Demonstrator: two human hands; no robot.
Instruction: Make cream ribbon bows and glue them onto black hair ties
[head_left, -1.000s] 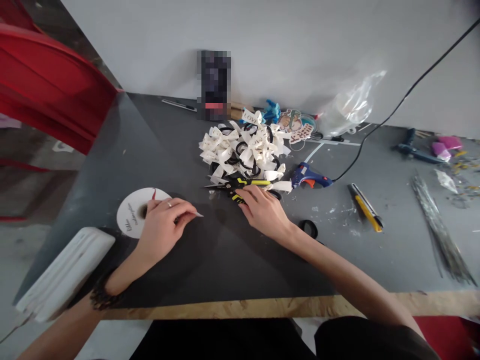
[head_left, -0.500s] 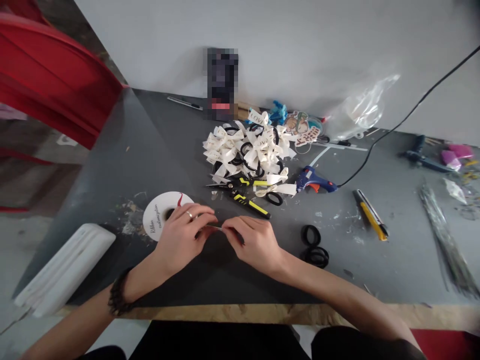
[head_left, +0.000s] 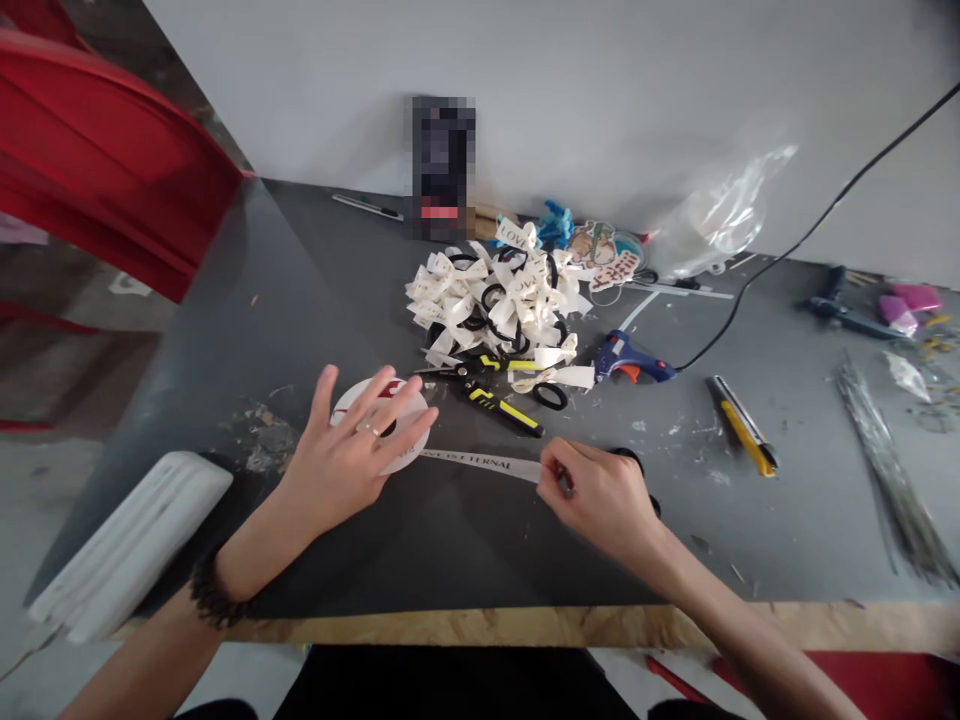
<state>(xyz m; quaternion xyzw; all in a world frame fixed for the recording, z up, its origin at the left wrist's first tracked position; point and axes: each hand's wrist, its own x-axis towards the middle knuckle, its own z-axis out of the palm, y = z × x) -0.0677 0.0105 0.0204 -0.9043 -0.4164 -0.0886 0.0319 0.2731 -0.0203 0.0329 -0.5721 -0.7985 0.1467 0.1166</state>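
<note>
My left hand (head_left: 349, 455) lies flat with fingers spread on top of a white ribbon spool (head_left: 401, 455) on the dark table. A strip of white printed ribbon (head_left: 484, 462) runs from the spool to my right hand (head_left: 600, 495), which pinches its free end. Just beyond the ribbon lie yellow-and-black scissors (head_left: 499, 400). Black hair ties (head_left: 634, 460) peek out behind my right hand.
A pile of white ribbon bows on black hair ties (head_left: 495, 295) sits mid-table. A blue glue gun (head_left: 626, 360) with a black cord, a yellow utility knife (head_left: 739, 425), a clear plastic bag (head_left: 716, 225) and thin wires (head_left: 889, 465) lie right. A white object (head_left: 131, 540) rests at the left edge.
My right hand left the scissors, took the ribbon end from my left hand and pulled it rightward. My left hand opened and now presses the spool, which has shifted right.
</note>
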